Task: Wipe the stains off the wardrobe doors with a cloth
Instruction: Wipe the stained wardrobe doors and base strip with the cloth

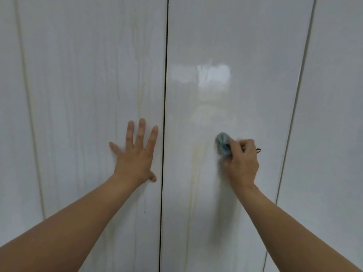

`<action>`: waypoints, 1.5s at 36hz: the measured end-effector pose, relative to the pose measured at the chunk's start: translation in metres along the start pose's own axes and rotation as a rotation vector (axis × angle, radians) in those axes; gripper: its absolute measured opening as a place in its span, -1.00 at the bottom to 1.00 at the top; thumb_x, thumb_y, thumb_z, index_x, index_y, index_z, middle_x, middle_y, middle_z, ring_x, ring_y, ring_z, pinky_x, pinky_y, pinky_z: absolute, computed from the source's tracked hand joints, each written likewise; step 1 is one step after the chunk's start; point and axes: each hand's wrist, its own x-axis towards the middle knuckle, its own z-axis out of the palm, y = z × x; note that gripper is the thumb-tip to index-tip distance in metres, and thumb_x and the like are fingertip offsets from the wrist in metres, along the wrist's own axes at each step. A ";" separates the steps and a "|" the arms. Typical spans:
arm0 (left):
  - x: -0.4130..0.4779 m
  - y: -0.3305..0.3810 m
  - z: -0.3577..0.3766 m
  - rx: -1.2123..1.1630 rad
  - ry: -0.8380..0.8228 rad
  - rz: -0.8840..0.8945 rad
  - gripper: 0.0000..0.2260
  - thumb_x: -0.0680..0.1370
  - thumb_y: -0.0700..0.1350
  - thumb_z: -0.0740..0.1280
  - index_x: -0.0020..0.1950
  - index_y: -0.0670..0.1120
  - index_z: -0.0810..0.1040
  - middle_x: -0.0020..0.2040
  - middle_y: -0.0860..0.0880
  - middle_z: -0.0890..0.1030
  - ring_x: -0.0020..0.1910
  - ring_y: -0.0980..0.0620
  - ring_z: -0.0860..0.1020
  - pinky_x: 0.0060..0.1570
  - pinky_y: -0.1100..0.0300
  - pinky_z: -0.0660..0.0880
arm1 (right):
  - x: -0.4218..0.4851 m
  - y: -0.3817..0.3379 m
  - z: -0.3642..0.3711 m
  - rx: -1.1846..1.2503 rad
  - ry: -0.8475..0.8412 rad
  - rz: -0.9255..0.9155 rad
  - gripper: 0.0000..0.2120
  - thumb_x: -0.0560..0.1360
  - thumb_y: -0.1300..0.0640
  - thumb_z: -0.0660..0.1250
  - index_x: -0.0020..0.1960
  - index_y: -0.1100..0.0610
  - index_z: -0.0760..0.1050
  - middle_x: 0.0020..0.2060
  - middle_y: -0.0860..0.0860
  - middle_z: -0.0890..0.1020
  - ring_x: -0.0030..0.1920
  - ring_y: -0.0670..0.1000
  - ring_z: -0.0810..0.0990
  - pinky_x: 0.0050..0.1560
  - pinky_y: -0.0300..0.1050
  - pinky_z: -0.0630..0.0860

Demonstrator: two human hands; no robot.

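Observation:
Two glossy white wardrobe doors fill the view, split by a dark vertical gap. My left hand [135,156] lies flat with fingers spread on the left door [78,95], just left of the gap. My right hand [242,163] is closed on a small bunched grey-blue cloth [223,144] and presses it against the right door [235,46]. Yellowish drip stains [194,165] run down the right door just left of the cloth. Fainter yellowish streaks [139,107] run down the left door above my left hand.
A further door panel [334,114] stands at the right beyond a thin grey seam, and another panel edge [9,114] shows at the far left. A bright window reflection [212,75] sits on the right door above the cloth.

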 end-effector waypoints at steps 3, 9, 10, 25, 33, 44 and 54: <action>0.001 -0.001 0.000 -0.002 -0.004 0.006 0.44 0.25 0.36 0.59 0.48 0.12 -0.65 0.44 -0.06 -0.71 0.51 -0.24 -0.57 0.36 -0.65 0.02 | -0.008 0.005 -0.004 -0.100 -0.211 -0.384 -0.60 0.35 0.32 0.50 0.15 0.09 0.58 -0.10 0.05 0.38 -0.13 0.11 0.39 -0.47 -0.12 0.40; 0.002 0.000 0.001 -0.017 -0.011 -0.010 0.46 0.27 0.33 0.60 0.42 0.12 -0.71 0.43 -0.08 -0.71 0.49 -0.25 -0.59 0.36 -0.65 0.01 | 0.045 0.006 -0.015 0.036 0.033 -0.054 -0.69 0.46 0.25 0.29 0.17 0.09 0.61 -0.02 0.14 0.50 -0.12 0.14 0.50 -0.25 -0.06 0.43; 0.002 0.000 0.001 -0.020 -0.008 -0.009 0.46 0.27 0.33 0.61 0.41 0.12 -0.72 0.43 -0.08 -0.71 0.49 -0.25 -0.59 0.36 -0.65 0.00 | 0.052 0.002 -0.015 0.100 0.101 0.101 -0.67 0.47 0.28 0.24 0.18 0.11 0.62 0.03 0.14 0.50 -0.10 0.09 0.49 -0.20 -0.07 0.41; 0.003 -0.002 0.006 -0.027 0.004 -0.018 0.45 0.26 0.28 0.63 0.47 0.14 -0.65 0.45 -0.05 -0.70 0.47 -0.19 -0.62 0.36 -0.65 -0.03 | 0.001 0.002 0.014 -0.072 -0.081 -0.597 -0.67 0.47 0.18 0.26 0.21 -0.02 0.51 -0.12 0.12 0.46 -0.15 0.15 0.43 -0.44 -0.17 0.33; 0.002 -0.001 0.005 -0.026 0.010 -0.022 0.45 0.26 0.29 0.63 0.47 0.15 -0.65 0.46 -0.04 -0.69 0.50 -0.21 -0.59 0.36 -0.64 -0.05 | 0.030 -0.026 0.014 0.154 0.144 0.139 -0.52 0.39 0.35 0.22 0.18 0.03 0.67 -0.01 0.12 0.49 -0.07 0.12 0.50 -0.21 -0.08 0.38; 0.002 -0.002 0.007 -0.036 0.015 -0.026 0.45 0.27 0.27 0.64 0.45 0.15 -0.67 0.44 -0.03 -0.71 0.49 -0.20 -0.60 0.37 -0.65 -0.04 | 0.018 -0.017 0.011 -0.094 -0.132 -0.669 -0.65 0.33 0.29 0.52 0.06 0.03 0.66 -0.16 0.09 0.50 -0.17 0.12 0.45 -0.46 -0.23 0.26; 0.002 -0.002 0.007 -0.030 0.024 -0.028 0.45 0.27 0.28 0.63 0.47 0.15 -0.65 0.45 -0.04 -0.70 0.49 -0.20 -0.60 0.37 -0.65 -0.02 | 0.020 -0.054 0.029 0.139 0.100 -0.002 -0.53 0.36 0.33 0.23 0.14 0.01 0.68 -0.07 0.09 0.49 -0.11 0.10 0.50 -0.30 -0.14 0.34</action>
